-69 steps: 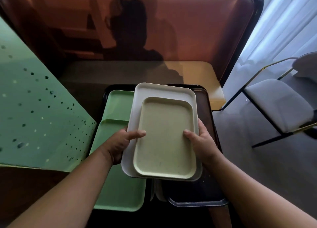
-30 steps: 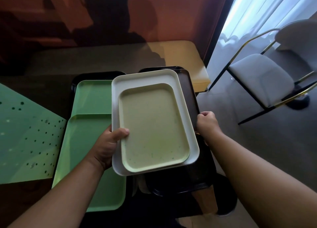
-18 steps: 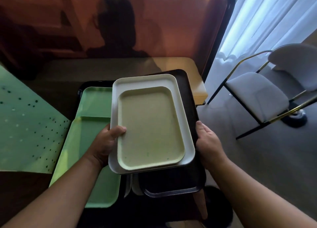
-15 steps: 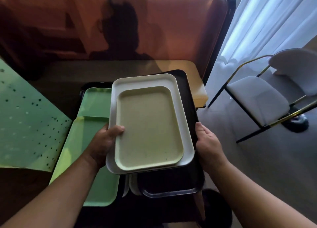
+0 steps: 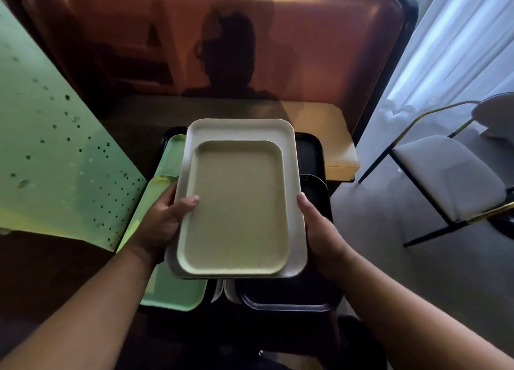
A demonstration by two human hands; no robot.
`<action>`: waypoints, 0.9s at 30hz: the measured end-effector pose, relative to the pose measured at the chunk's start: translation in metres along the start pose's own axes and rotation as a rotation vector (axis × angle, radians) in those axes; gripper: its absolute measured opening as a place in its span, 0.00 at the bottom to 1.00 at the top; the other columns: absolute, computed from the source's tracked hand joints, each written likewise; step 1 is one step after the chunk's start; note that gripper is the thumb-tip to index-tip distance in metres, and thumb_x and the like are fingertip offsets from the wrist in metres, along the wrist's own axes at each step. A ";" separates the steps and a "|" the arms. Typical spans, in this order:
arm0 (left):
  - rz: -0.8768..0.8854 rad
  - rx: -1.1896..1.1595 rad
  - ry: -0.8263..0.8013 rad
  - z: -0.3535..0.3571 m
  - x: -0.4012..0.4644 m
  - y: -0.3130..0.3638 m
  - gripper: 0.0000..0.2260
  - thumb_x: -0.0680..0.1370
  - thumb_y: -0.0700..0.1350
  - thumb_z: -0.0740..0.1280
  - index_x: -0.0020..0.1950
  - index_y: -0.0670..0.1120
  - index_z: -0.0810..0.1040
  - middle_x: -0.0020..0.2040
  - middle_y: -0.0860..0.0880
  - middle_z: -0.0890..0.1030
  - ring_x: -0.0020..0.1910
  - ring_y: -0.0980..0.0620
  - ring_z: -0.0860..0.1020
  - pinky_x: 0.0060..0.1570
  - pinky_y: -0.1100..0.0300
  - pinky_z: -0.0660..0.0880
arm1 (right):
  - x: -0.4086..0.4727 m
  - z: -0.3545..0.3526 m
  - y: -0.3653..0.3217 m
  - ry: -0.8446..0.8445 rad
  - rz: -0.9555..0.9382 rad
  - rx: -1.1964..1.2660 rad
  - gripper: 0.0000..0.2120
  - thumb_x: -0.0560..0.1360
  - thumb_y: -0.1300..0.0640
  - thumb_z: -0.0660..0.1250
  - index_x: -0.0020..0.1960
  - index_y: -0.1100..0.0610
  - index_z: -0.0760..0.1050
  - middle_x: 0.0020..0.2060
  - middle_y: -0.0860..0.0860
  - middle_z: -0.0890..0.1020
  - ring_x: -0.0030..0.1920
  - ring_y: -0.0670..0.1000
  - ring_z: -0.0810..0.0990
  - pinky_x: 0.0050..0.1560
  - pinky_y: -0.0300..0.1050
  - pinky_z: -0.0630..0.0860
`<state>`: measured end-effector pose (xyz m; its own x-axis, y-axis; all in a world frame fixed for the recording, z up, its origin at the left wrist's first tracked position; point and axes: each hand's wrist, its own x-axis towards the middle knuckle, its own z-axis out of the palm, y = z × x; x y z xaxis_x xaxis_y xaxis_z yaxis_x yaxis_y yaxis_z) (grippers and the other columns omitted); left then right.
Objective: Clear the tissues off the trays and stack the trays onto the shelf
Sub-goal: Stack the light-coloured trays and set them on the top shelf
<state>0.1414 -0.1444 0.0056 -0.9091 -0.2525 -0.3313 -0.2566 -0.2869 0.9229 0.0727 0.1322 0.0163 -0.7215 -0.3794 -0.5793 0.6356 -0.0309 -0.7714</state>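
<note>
A small cream tray lies inside a larger white tray, and I hold the pair up in front of me. My left hand grips their left edge, thumb over the cream tray's rim. My right hand holds the right side, fingers hidden beneath; whether it also holds the black tray under the pair I cannot tell. A green tray lies lower left, and another black tray shows behind. No tissues are visible on the trays.
A green perforated panel slopes at the left. An orange booth seat with a tall backrest stands ahead. A white chair with a gold frame and pale curtains are at the right.
The stacked cream and white trays shifted slightly right and squared up in my hands. My right hand moved from the black tray's edge close against the white tray's right side.
</note>
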 end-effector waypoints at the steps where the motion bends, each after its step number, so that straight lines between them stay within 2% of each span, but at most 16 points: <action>1: 0.004 0.019 -0.001 -0.002 -0.003 0.002 0.24 0.68 0.52 0.75 0.63 0.54 0.79 0.54 0.44 0.86 0.48 0.42 0.85 0.42 0.49 0.82 | 0.004 0.005 0.003 0.021 -0.039 -0.073 0.29 0.78 0.35 0.64 0.69 0.55 0.78 0.60 0.54 0.87 0.60 0.54 0.86 0.63 0.55 0.79; 4: -0.015 0.060 -0.002 -0.013 -0.011 0.008 0.29 0.66 0.58 0.76 0.65 0.53 0.78 0.56 0.42 0.85 0.51 0.39 0.85 0.46 0.46 0.82 | 0.010 0.019 0.011 0.064 -0.099 -0.244 0.22 0.81 0.42 0.65 0.66 0.56 0.78 0.54 0.50 0.88 0.51 0.47 0.88 0.48 0.41 0.81; 7: -0.060 0.078 -0.021 -0.028 -0.017 0.008 0.29 0.70 0.58 0.72 0.70 0.51 0.74 0.60 0.40 0.83 0.57 0.37 0.83 0.56 0.39 0.78 | 0.011 0.033 0.016 0.127 -0.128 -0.267 0.17 0.81 0.47 0.67 0.57 0.60 0.81 0.47 0.53 0.89 0.41 0.45 0.88 0.40 0.37 0.81; 10: -0.084 0.121 0.024 -0.039 -0.026 0.013 0.26 0.70 0.56 0.73 0.67 0.51 0.76 0.57 0.42 0.85 0.55 0.38 0.84 0.53 0.41 0.80 | 0.013 0.048 0.025 0.143 -0.115 -0.293 0.16 0.80 0.48 0.69 0.58 0.61 0.81 0.50 0.56 0.89 0.45 0.50 0.88 0.46 0.46 0.82; 13: -0.080 0.187 0.061 -0.050 -0.031 0.016 0.19 0.72 0.51 0.72 0.62 0.50 0.78 0.54 0.42 0.86 0.53 0.39 0.84 0.51 0.41 0.82 | 0.013 0.062 0.027 0.089 -0.078 -0.243 0.13 0.75 0.55 0.74 0.57 0.59 0.81 0.47 0.55 0.89 0.45 0.54 0.88 0.49 0.53 0.84; 15: -0.073 0.216 0.077 -0.058 -0.033 0.021 0.14 0.75 0.49 0.72 0.60 0.49 0.78 0.54 0.43 0.86 0.52 0.41 0.85 0.49 0.45 0.83 | 0.014 0.075 0.027 0.067 -0.034 -0.204 0.23 0.65 0.57 0.79 0.58 0.60 0.81 0.47 0.57 0.89 0.47 0.59 0.88 0.52 0.59 0.85; 17: -0.073 0.233 0.091 -0.066 -0.036 0.026 0.08 0.80 0.49 0.68 0.58 0.49 0.79 0.52 0.44 0.86 0.49 0.47 0.86 0.44 0.56 0.83 | 0.017 0.086 0.030 0.107 -0.013 -0.195 0.27 0.58 0.57 0.78 0.57 0.60 0.82 0.47 0.59 0.89 0.48 0.63 0.88 0.53 0.63 0.84; 19: -0.089 0.234 0.128 -0.077 -0.037 0.029 0.14 0.83 0.54 0.60 0.55 0.48 0.82 0.46 0.50 0.88 0.45 0.53 0.86 0.39 0.64 0.80 | 0.019 0.096 0.038 0.144 -0.008 -0.165 0.26 0.58 0.58 0.78 0.55 0.61 0.83 0.46 0.60 0.89 0.47 0.63 0.87 0.53 0.62 0.84; 20: -0.115 0.245 0.158 -0.083 -0.038 0.032 0.19 0.83 0.57 0.57 0.52 0.47 0.83 0.42 0.52 0.88 0.43 0.55 0.86 0.39 0.63 0.80 | 0.019 0.100 0.042 0.163 0.001 -0.149 0.25 0.59 0.58 0.78 0.55 0.62 0.83 0.46 0.60 0.89 0.47 0.63 0.87 0.52 0.62 0.84; 21: -0.151 0.248 0.182 -0.092 -0.034 0.030 0.23 0.83 0.60 0.55 0.52 0.47 0.84 0.42 0.51 0.88 0.45 0.53 0.86 0.42 0.59 0.80 | 0.018 0.103 0.046 0.174 0.005 -0.134 0.23 0.60 0.59 0.78 0.55 0.62 0.82 0.46 0.60 0.89 0.46 0.63 0.87 0.53 0.62 0.84; 23: -0.238 0.256 0.181 -0.110 -0.024 0.017 0.25 0.83 0.61 0.54 0.56 0.45 0.82 0.52 0.44 0.86 0.53 0.44 0.83 0.55 0.48 0.79 | 0.014 0.105 0.054 0.206 0.010 -0.086 0.22 0.63 0.60 0.78 0.56 0.62 0.81 0.47 0.62 0.88 0.48 0.65 0.87 0.56 0.66 0.82; 24: -0.274 0.367 0.196 -0.118 -0.018 0.005 0.21 0.82 0.59 0.56 0.58 0.45 0.80 0.57 0.42 0.84 0.55 0.42 0.81 0.58 0.46 0.76 | 0.011 0.104 0.056 0.224 0.014 -0.054 0.22 0.64 0.61 0.78 0.57 0.63 0.81 0.48 0.63 0.88 0.48 0.66 0.86 0.57 0.67 0.82; 25: -0.321 0.591 0.197 -0.128 -0.012 -0.008 0.18 0.81 0.55 0.59 0.62 0.44 0.77 0.61 0.41 0.80 0.57 0.41 0.79 0.59 0.48 0.75 | 0.009 0.102 0.059 0.240 0.014 -0.024 0.23 0.64 0.61 0.78 0.58 0.64 0.80 0.49 0.64 0.88 0.48 0.67 0.86 0.57 0.68 0.81; 27: -0.409 1.023 0.175 -0.137 -0.009 -0.038 0.24 0.76 0.47 0.64 0.71 0.41 0.69 0.69 0.39 0.74 0.65 0.39 0.75 0.61 0.53 0.73 | 0.006 0.098 0.062 0.278 0.014 0.023 0.27 0.63 0.61 0.78 0.61 0.65 0.79 0.53 0.67 0.86 0.50 0.69 0.85 0.57 0.69 0.81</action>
<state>0.2038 -0.2575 -0.0529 -0.6560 -0.4630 -0.5961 -0.7488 0.4980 0.4373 0.1348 0.0377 -0.0091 -0.7584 -0.1122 -0.6421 0.6497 -0.0499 -0.7586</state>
